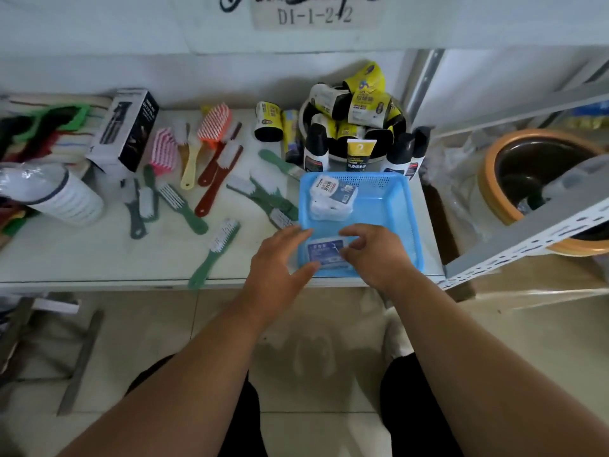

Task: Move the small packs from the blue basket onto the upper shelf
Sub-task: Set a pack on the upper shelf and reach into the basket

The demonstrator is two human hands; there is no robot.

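Reaching into the blue basket [408,206] w/ both hands, so this looks like the pick step. Near pack [326,252] lies flat at the basket's front edge. Left hand [280,262] spread wide beside it; right hand [372,252] fingers curled at its edge, can't tell if gripping yet. More packs [333,196] sit at the basket's back. Next: pinch firmly, lift clear of the basket wall.

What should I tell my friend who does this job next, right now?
Left hand: open, at the near pack's left side.
Right hand: fingers curled at that near pack; firm grip unclear.
Blue basket: near pack at the front, more packs stacked at the back.
Done: no pack seen out of the basket.
Left: lift every pack onto the upper shelf.
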